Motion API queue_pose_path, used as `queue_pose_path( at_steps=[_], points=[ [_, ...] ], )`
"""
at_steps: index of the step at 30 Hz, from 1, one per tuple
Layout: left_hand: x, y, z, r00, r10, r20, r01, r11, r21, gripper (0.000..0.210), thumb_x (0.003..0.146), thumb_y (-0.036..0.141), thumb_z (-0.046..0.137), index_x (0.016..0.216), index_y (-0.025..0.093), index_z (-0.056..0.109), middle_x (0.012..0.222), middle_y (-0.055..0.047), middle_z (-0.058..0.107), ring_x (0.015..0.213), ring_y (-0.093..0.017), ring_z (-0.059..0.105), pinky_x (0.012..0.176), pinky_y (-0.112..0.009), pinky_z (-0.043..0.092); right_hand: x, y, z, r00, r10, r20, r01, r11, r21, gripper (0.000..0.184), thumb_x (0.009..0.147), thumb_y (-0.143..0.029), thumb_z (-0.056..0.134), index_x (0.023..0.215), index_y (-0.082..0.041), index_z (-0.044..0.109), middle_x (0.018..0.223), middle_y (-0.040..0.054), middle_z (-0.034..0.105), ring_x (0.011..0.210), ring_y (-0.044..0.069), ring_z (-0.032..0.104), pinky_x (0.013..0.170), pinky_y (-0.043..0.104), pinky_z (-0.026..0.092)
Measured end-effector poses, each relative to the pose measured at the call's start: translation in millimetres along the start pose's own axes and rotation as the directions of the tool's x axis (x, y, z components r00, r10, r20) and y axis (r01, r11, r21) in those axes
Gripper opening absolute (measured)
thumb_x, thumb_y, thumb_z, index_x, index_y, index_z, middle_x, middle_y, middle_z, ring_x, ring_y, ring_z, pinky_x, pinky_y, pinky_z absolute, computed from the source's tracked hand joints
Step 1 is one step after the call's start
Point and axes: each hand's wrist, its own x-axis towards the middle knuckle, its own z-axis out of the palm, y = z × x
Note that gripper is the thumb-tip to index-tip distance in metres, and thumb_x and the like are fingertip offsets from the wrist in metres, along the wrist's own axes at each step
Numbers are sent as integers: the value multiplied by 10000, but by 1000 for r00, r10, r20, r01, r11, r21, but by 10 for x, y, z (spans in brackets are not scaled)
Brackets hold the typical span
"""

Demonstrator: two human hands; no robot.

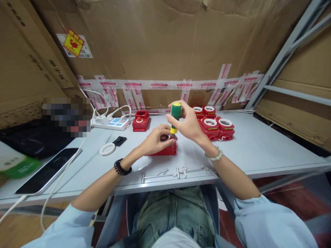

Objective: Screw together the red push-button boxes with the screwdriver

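My left hand (156, 139) is curled over a red unit (167, 151) on the pale table (250, 144) — from here I can't tell if it's pinching anything — and my right hand (188, 122) grips a green-and-yellow screwdriver (176, 112), shaft down by the unit's right side. Cardboard wall (144, 41) behind. Left to right: one power strip (113, 123), one more red unit (140, 124), four white-ringed units (226, 132).
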Motion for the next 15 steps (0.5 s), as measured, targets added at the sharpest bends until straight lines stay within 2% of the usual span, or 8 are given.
queue_pose_path(
  at_steps=[3,5,9,11,13,15],
  points=[
    [6,-9,24,994,-37,-100,44,997,70,353,803,490,691,681,165,626,897,-69,586,884,-225,543,787,-374,463,-3,-31,0,1000,3,13,-3,1000,15,237,782,-298,646,971,-192,550,779,-31,564,670,110,534,628,256,443],
    [4,-11,36,989,-60,-134,75,991,108,405,759,565,711,715,171,627,928,-75,593,921,-247,540,841,-414,450,-7,-54,0,1000,-2,12,2,1000,16,231,778,-289,648,966,-192,556,777,-33,563,666,109,527,632,257,443],
    [-25,-10,-11,998,-26,-50,35,980,198,393,802,571,669,934,201,680,1072,-88,594,1081,-286,504,943,-454,394,-14,-74,-11,1000,-6,-12,6,1000,-12,207,786,-289,650,952,-194,572,736,-43,547,639,103,485,628,255,420],
    [-34,-16,-33,999,-11,-31,18,974,225,340,841,535,641,859,200,692,1066,-83,590,1086,-289,499,924,-443,388,-17,-75,-16,1000,1,-11,-1,1000,-19,213,794,-310,653,954,-194,575,717,-47,533,626,100,467,612,252,403],
    [-35,-25,-34,998,-19,-65,35,969,246,367,840,537,642,748,183,669,993,-77,588,1042,-286,505,894,-435,387,-20,-77,-20,1000,3,-6,-3,1000,-29,221,798,-331,658,951,-191,580,715,-45,533,620,99,462,598,249,391],
    [-38,-25,-29,995,-29,-92,53,961,270,411,814,575,653,730,172,644,964,-77,581,1015,-287,503,873,-431,387,-24,-78,-23,1000,-4,-6,4,999,-40,208,809,-344,655,928,-188,585,737,-34,555,631,100,476,604,250,396]
  ],
)
